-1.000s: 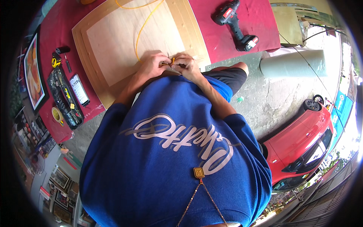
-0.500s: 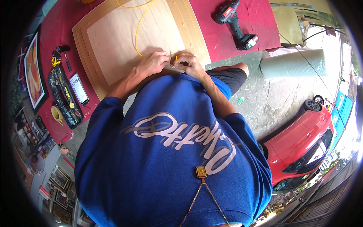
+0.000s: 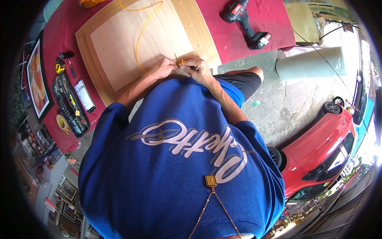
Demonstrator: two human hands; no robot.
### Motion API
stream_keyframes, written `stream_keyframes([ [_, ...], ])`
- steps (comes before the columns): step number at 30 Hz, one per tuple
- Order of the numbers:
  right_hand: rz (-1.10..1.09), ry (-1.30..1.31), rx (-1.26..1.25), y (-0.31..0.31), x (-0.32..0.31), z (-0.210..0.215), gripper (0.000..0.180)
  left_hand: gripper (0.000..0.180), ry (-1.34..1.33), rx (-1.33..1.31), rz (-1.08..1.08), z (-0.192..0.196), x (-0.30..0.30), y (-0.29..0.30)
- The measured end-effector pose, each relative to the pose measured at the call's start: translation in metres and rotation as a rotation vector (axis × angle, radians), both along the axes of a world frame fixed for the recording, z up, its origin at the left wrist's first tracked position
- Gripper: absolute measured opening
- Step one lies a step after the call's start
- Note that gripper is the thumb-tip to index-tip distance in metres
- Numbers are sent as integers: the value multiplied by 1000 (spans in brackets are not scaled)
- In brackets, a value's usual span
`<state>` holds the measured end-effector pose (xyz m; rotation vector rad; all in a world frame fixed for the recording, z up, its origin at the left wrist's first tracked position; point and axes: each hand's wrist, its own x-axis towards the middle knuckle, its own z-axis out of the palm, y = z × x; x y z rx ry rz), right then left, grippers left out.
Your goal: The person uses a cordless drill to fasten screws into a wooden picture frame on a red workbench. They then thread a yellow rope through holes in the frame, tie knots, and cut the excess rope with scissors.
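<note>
A wide picture frame [image 3: 88,47] lies back up, its pale wooden backing panel [image 3: 115,59] showing. A thin orange cord [image 3: 139,44] loops over the panel and runs down to my hands at the near edge. My left hand [image 3: 163,69] is closed, fingertips pinched on the cord beside the frame's edge. Just to its right, my right hand [image 3: 197,71] pinches a short piece of the same cord between thumb and forefinger. The fingertips of both hands almost meet; the exact point where the cord is gripped is partly hidden by the fingers.
Red cloth [image 3: 274,24] covers the table. A cordless drill [image 3: 246,24] lies to the right; a phone [image 3: 84,95], a black tool tray [image 3: 68,103], a tape roll [image 3: 61,122] and a framed picture [image 3: 38,77] lie left. A pale roll [image 3: 310,63] and red car [image 3: 318,155] are beyond.
Both hands stay at the frame's near edge, their fingers slightly shifted. The cord's strand on the panel has moved a little to the left.
</note>
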<state>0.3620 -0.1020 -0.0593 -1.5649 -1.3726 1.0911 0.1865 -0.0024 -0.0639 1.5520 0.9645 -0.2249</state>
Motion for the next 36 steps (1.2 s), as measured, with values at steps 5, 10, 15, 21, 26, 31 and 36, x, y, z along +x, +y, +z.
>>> stream_keyframes([
  [5,-7,41,-107,-1,1,0,18,18,16,106,25,11,-2,-3],
  [10,-71,178,-157,-3,-2,-6,16,15,-157,593,-47,16,-3,-11],
  [15,-128,333,-186,-1,-5,-8,17,9,-178,718,-60,34,0,-14],
  [21,-164,323,-168,4,-7,-4,18,7,-473,891,-43,17,5,-12],
  [26,-184,200,-254,5,-7,12,13,10,-523,918,3,25,5,-13],
  [31,-197,-47,-38,0,-13,4,12,9,-540,922,77,17,4,-16],
  [36,-144,-141,48,-4,-13,5,12,8,-493,893,132,10,2,-22],
])
